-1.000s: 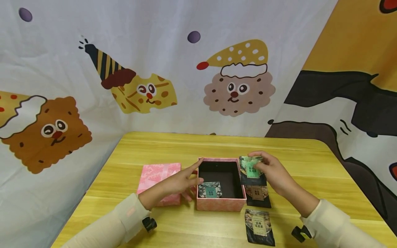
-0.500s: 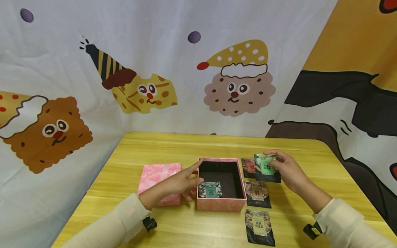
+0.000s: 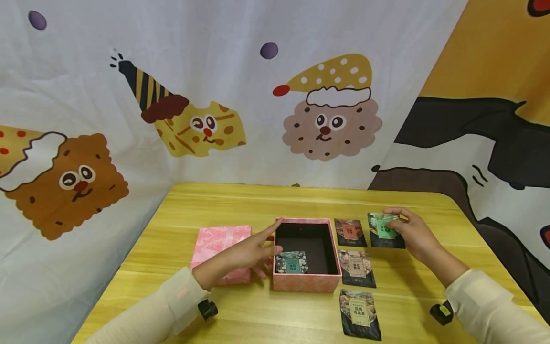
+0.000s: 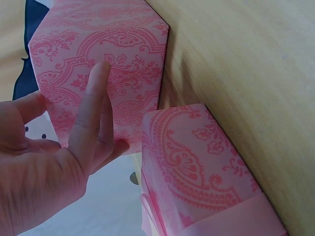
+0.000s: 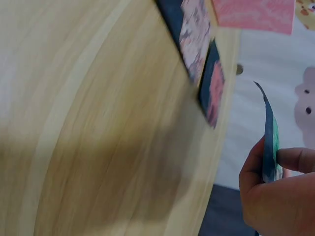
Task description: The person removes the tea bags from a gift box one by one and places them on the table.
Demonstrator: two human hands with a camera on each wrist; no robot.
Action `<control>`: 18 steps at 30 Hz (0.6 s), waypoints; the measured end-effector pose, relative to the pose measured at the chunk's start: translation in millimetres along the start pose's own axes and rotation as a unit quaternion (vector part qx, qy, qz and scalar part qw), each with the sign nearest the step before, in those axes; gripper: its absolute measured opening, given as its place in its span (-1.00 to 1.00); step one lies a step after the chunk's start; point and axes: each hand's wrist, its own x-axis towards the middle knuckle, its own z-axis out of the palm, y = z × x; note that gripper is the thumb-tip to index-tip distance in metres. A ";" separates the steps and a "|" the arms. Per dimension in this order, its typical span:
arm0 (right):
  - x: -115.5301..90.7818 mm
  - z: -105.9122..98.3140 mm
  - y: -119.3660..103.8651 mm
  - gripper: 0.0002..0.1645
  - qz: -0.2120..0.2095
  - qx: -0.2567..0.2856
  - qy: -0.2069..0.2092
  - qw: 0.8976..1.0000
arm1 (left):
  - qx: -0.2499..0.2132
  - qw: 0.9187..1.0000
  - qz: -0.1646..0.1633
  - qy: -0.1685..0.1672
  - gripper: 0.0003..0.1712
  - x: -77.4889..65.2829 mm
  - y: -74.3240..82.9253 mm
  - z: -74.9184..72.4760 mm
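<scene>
My right hand (image 3: pixel 418 236) pinches a dark tea packet with a green label (image 3: pixel 384 230) between thumb and fingers. The right wrist view has this tea packet (image 5: pixel 269 142) edge-on, raised off the table. My left hand (image 3: pixel 249 252) rests against the left side of an uncovered pink box (image 3: pixel 307 283), its fingers mostly straight and the thumb over the rim. In the left wrist view the fingers lie along the patterned box wall (image 4: pixel 133 54). Inside the box's black interior, a teal-labelled tea packet (image 3: pixel 292 263) lies at the near left.
Right of the box lie a red-labelled packet (image 3: pixel 350 232), a brown-labelled packet (image 3: pixel 357 268) and a cream-labelled packet (image 3: pixel 360 314) in a column. The pink lid (image 3: pixel 219 243) with a ribbon sits left of the box, partly behind my left forearm. A printed curtain (image 3: pixel 215 181) hangs behind the table.
My right hand has carried the green-labelled packet rightward, off the column of packets, uncovering the red-labelled one. The left hand has stayed at the box.
</scene>
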 end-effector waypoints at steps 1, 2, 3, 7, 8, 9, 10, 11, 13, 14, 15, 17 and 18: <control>1.5 -2.0 2.7 -0.51 0.001 -0.003 0.001 1.000 | 0.000 1.000 0.000 0.000 -0.05 -0.1 0.2 0.0; 3.1 -3.8 5.4 -0.51 0.002 -0.004 0.002 1.000 | 0.000 1.000 0.000 0.000 -0.06 -0.1 0.3 0.1; 4.9 -5.7 8.4 -0.51 0.003 -0.005 0.002 1.000 | -0.001 1.000 0.001 0.000 -0.06 -0.3 0.5 0.2; 12.5 -11.6 20.1 -0.48 0.007 -0.018 0.009 1.000 | -0.004 1.000 0.003 0.001 -0.05 -0.6 0.5 0.3; 14.1 -12.8 22.4 -0.47 0.007 -0.024 0.011 1.000 | -0.005 1.000 0.003 0.000 -0.04 -0.7 0.5 0.3; 15.6 -14.0 24.5 -0.46 0.007 -0.031 0.012 0.999 | -0.006 1.000 0.002 0.000 -0.04 -0.8 0.4 0.3; 17.1 -15.1 26.2 -0.45 0.007 -0.037 0.013 0.999 | -0.008 1.000 0.001 0.001 -0.04 -0.6 0.2 0.4; 18.4 -15.8 27.4 -0.43 0.006 -0.044 0.013 0.999 | -0.008 1.000 0.001 0.001 -0.04 -0.7 0.1 0.4; 22.1 -17.5 30.1 -0.42 0.007 -0.052 0.014 0.999 | -0.010 1.000 0.000 0.001 -0.04 -0.8 0.1 0.5; 23.9 -18.3 31.6 -0.41 0.008 -0.055 0.015 0.998 | -0.011 1.000 -0.001 0.001 -0.04 -0.9 0.2 0.5; 25.5 -18.9 32.8 -0.41 0.009 -0.056 0.016 0.998 | -0.012 1.000 0.000 0.000 -0.04 -1.0 0.3 0.6; 28.5 -19.7 35.4 -0.41 0.012 -0.058 0.020 0.998 | -0.014 1.000 0.001 -0.002 -0.05 -0.9 0.5 0.5; 29.7 -20.2 37.0 -0.41 0.014 -0.058 0.021 0.998 | -0.015 1.000 0.002 -0.003 -0.05 -0.8 0.5 0.5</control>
